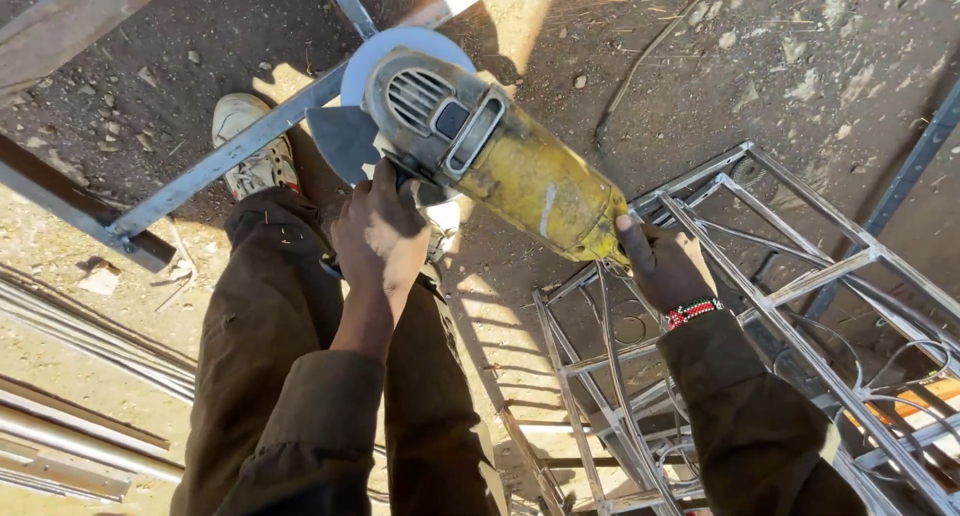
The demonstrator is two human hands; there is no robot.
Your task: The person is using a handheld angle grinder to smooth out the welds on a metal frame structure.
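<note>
The left hand is wrapped tight around the side handle of a yellow angle grinder, and the right hand clasps its rear end. The grinder's disc guard sits over a grey angle-iron bar lying on the dirt ground, pinned by a white shoe. A welded metal frame lies beside the right hand.

Outdoor metalwork yard: steel frames, dirt.
</note>
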